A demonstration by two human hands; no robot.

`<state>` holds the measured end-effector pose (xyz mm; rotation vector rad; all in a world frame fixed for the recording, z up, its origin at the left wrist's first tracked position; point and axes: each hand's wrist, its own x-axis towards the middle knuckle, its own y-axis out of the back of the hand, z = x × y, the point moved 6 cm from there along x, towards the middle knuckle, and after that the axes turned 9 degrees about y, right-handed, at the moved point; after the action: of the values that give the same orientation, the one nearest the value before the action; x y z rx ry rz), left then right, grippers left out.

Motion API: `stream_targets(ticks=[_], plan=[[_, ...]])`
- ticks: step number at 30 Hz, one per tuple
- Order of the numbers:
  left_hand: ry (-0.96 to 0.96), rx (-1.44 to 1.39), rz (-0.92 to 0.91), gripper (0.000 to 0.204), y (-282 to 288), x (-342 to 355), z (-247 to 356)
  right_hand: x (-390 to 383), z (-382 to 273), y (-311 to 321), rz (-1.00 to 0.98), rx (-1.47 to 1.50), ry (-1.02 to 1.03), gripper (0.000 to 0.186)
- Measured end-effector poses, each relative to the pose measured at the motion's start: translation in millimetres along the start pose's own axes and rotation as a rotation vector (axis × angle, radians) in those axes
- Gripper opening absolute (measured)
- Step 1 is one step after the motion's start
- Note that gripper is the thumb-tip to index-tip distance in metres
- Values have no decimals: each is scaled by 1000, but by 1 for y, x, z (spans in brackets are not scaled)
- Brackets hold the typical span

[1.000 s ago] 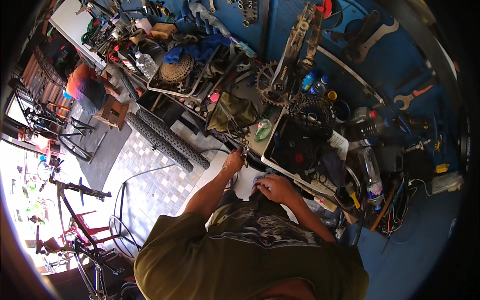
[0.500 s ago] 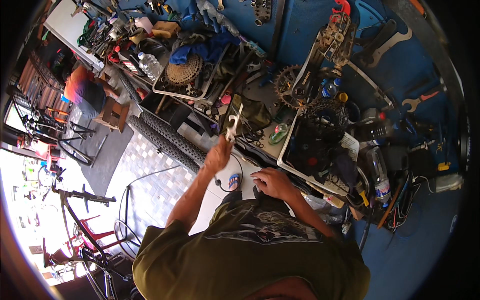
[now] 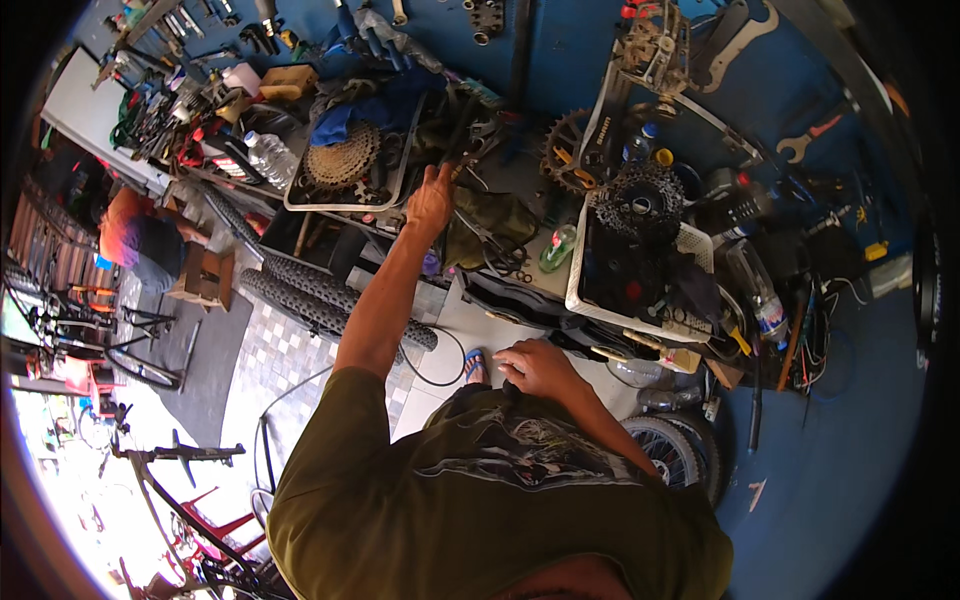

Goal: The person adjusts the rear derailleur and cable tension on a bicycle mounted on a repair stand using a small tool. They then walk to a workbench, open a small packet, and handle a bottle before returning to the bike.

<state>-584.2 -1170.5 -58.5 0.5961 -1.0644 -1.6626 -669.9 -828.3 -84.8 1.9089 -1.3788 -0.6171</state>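
Observation:
My left hand (image 3: 430, 205) reaches out over the workbench, just right of a tray (image 3: 298, 207) with a large cassette (image 3: 342, 155) in it. Its fingers are curled beside a jumble of metal tools (image 3: 480, 145). A bit of metal shows at the fingertips, too small to name. An olive cloth bag (image 3: 490, 228) lies close to the wrist. My right hand (image 3: 542, 368) hovers in front of my waist, fingers loosely bent and partly apart. Nothing shows in it. A black cassette (image 3: 640, 203) sits in a white crate (image 3: 645, 318) beyond it.
Two knobby tyres (image 3: 310, 290) lean along the bench's left part. A green bottle (image 3: 558, 247) stands near the bench edge. Wrenches (image 3: 742, 45) hang on the blue wall. Another person (image 3: 140, 235) bends over at the far left. A bicycle frame (image 3: 160, 490) stands lower left.
My left hand has moved up and away over the bench; the wrench-like tool it held upright is no longer plainly visible. My right hand stays near my waist. The whole view has shifted slightly.

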Motion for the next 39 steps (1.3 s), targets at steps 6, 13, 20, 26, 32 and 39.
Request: stream_targets(ticks=[6,13,20,26,32,39], plan=[[0,108,65,46,-31,-5,-21,-13,-12,12,131,41,-96,30],[-107,-136,228,32,8,-60,2,-17,13,21,472,328,-267,72],[-94,-467,38,19,13,-166,-15,36,48,15,723,173,-275,104],[-35,-467,-99,20,-2,-229,-15,71,93,34,957,108,-436,108],[-78,-420,-325,19,-23,-277,-29,85,129,54,1015,304,-433,95],[-81,-388,-429,20,-27,-282,-29,83,120,54,977,207,-428,47]])
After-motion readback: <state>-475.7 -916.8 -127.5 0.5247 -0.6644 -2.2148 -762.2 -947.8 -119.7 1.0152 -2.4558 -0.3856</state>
